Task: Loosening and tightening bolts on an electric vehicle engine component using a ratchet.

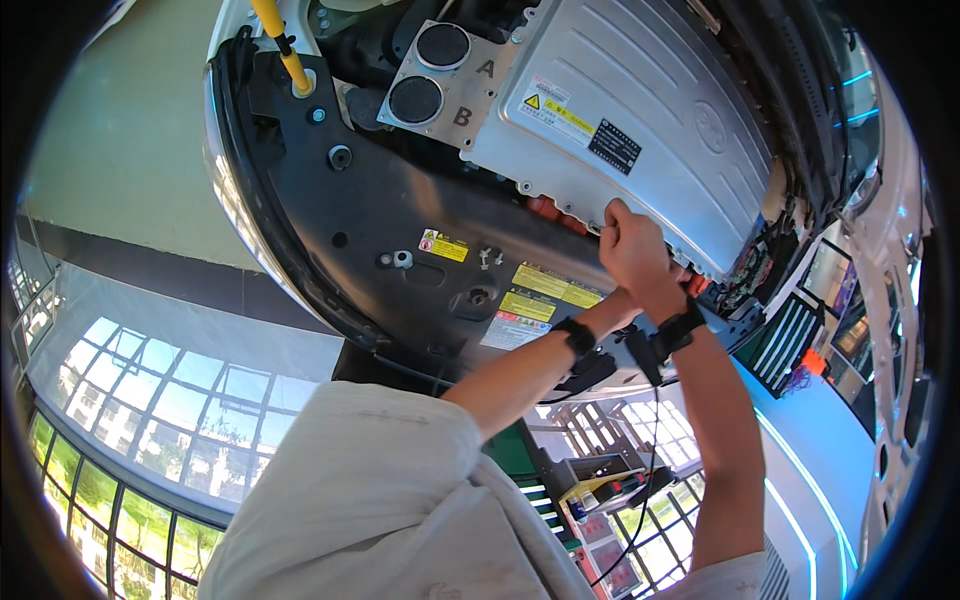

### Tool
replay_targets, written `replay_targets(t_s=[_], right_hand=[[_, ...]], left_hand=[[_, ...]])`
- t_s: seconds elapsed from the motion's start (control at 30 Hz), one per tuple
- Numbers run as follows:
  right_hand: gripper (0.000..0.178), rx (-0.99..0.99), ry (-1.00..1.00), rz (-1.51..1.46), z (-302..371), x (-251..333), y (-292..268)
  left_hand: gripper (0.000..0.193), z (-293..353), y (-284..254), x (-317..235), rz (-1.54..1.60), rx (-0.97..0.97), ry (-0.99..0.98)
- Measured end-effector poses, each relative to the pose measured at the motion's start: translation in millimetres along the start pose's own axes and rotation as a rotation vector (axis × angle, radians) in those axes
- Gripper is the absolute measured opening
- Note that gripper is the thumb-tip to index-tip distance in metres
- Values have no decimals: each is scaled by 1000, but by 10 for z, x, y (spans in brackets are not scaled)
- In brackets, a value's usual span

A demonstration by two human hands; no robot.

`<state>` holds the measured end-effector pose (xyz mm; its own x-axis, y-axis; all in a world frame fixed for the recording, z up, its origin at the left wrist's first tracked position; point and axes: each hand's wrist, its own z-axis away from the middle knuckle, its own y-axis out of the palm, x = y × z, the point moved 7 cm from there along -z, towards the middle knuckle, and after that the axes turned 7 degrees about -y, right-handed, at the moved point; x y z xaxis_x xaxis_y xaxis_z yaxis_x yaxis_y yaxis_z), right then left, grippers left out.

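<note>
A silver ribbed metal housing (640,120) with warning labels fills the upper middle of an open car front bay. My right hand (638,250) is closed in a fist at the housing's near edge, thumb side up. Whatever it may hold is hidden inside the fingers. My left hand (622,308) reaches in beneath my right wrist; its fingers are hidden behind my right forearm. Orange connectors (697,284) show just right of my hands, with further orange parts (545,208) along the edge to the left. Both wrists wear black bands (680,330).
A black plastic panel (400,210) with yellow labels borders the bay. A yellow prop rod (283,45) stands at upper left. Two round black discs (442,46) sit on a metal plate beside the housing. A thin black cable (655,440) hangs below my wrists, above a tool tray (605,480).
</note>
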<state>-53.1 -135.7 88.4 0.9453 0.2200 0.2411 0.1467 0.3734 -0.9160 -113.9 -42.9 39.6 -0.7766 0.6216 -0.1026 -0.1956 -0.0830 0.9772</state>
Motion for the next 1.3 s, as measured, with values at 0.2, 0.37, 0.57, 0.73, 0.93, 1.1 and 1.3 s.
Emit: replay_targets(t_s=[0.2, 0.37, 0.57, 0.73, 0.93, 1.1, 1.3], right_hand=[[7, 123, -374, 71, -53, 12, -20], [6, -47, -82, -11, 89, -107, -28], [9, -67, 74, 78, 110, -101, -23], [15, -77, 189, -39, -31, 120, 1], [25, -402, 575, -389, 262, -304, 141], [24, -418, 579, -520, 231, -230, 180], [13, -74, 169, -171, 101, -82, 71]], left_hand=[[22, -305, -11, 26, -23, -21, 10], [24, -160, 2, 78, -195, 26, -21], [25, 20, 100, 138, -8, -50, -135], [23, -42, -261, 210, -102, -40, -101], [15, 936, -176, -282, -264, -259, -496], [14, 801, -446, -61, -432, -200, -541], [3, 327, -218, 65, -380, -188, -452]])
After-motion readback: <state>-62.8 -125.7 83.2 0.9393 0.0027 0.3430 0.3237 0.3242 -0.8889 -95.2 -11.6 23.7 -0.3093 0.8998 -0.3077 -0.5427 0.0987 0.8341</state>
